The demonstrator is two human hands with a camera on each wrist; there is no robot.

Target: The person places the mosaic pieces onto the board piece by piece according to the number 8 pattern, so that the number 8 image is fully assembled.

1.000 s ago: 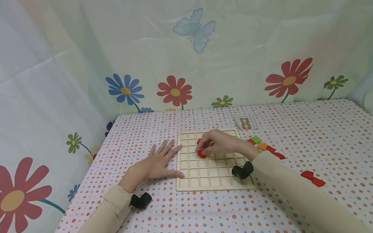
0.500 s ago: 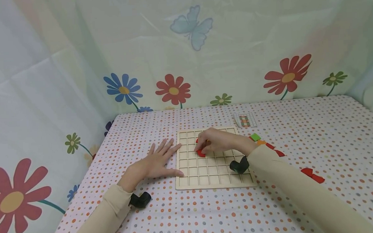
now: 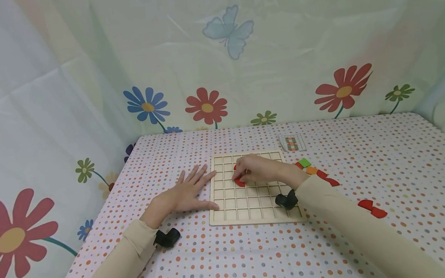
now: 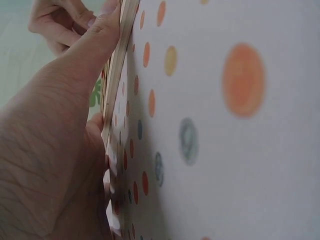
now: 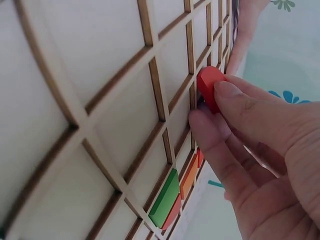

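Note:
My right hand (image 3: 259,168) is over the upper middle of a pale wooden grid board (image 3: 242,215). Its thumb and fingers pinch a red tile with a rounded edge (image 5: 209,86), close against the grid ridges in the right wrist view. Below that hand in the same view, a green tile (image 5: 165,200) and an orange tile (image 5: 189,176) sit in the board's cells; the hand mostly hides them from the head view. With fingers spread, my left hand (image 3: 189,194) lies along the board's left side, index fingertip and thumb at its edge.
Right of the board lie a loose green tile (image 3: 304,162), an orange tile (image 3: 311,170) and several red ones, two of them farther right (image 3: 378,212). A small printed pattern card (image 3: 299,142) is behind the board. Dotted cloth (image 3: 227,259) covers the table.
The head view has shifted slightly. My right hand stays at about the same cells with the red tile, moving only a little, and my left hand keeps its place at the board's edge.

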